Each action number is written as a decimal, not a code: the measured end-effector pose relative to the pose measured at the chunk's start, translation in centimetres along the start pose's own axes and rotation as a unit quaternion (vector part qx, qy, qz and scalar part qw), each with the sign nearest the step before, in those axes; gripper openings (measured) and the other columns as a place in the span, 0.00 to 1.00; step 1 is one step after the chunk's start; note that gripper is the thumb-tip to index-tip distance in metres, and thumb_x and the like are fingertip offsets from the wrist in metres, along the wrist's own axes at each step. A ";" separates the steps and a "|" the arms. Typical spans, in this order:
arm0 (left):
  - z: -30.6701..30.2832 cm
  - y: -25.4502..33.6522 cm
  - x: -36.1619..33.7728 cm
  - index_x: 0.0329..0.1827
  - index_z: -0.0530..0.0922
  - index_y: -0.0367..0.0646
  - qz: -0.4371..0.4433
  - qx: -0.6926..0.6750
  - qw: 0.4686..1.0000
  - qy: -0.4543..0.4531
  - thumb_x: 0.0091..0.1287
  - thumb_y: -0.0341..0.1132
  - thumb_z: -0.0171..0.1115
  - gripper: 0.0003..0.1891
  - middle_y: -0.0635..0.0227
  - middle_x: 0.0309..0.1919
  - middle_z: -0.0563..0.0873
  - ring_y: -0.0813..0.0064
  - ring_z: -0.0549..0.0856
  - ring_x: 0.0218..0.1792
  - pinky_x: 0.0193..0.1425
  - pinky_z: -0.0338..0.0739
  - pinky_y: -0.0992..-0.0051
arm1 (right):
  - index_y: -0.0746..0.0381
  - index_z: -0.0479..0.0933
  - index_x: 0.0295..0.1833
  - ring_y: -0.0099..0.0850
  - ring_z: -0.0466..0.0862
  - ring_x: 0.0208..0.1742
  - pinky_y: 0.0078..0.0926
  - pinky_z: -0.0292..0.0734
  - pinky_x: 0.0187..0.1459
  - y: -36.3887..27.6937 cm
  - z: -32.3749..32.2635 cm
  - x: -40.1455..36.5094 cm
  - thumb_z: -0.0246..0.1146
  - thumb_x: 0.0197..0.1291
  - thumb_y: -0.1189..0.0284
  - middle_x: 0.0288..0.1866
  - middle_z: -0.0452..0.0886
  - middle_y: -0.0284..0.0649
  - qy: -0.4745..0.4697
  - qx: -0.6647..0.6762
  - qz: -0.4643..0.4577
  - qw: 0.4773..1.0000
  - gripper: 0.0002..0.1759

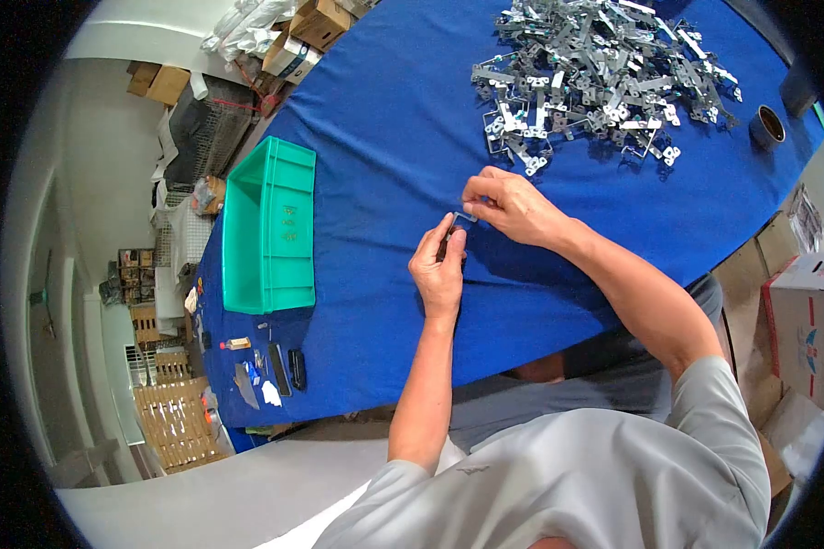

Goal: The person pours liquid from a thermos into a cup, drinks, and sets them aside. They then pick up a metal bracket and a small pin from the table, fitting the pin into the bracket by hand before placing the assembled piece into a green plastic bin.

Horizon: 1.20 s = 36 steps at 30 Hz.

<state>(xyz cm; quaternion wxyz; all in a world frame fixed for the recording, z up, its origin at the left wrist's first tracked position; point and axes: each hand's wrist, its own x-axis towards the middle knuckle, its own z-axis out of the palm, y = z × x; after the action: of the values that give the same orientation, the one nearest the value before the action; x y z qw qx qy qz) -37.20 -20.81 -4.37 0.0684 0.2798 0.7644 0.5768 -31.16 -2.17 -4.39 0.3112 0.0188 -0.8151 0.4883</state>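
Observation:
In front of me, over the blue cloth, my two hands meet at a small metal bracket (463, 218). My left hand (438, 270) pinches its lower part between thumb and fingers, where a dark section shows. From the right, my right hand (513, 206) has thumb and forefinger closed at the bracket's upper end, and its fingertips cover part of it. Beyond my hands lies a large heap of similar metal brackets (604, 78), loosely tangled together.
A green plastic bin (288, 229) stands at the left on the blue cloth (384, 119). Near it lie a small bottle (235, 344), a black bar-shaped object (297, 369) and other small items. A round dark cup (767, 128) sits at the far right. Cardboard boxes (806, 320) stand beside the table.

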 end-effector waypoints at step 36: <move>-0.2 -0.4 0.0 0.61 0.85 0.37 0.000 0.005 1.000 0.009 0.72 0.33 0.71 0.18 0.72 0.34 0.86 0.88 0.80 0.29 0.30 0.75 0.84 | 0.68 0.78 0.47 0.38 0.84 0.34 0.37 0.78 0.38 -0.2 -0.2 -0.1 0.65 0.68 0.73 0.32 0.82 0.46 -0.072 -0.006 0.052 0.996 0.09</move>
<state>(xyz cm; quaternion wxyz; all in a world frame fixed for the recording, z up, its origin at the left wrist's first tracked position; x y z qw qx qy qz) -37.48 -21.07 -4.68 0.0604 0.2751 0.7677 0.5757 -30.96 -2.11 -4.24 0.2261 0.0098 -0.8379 0.4967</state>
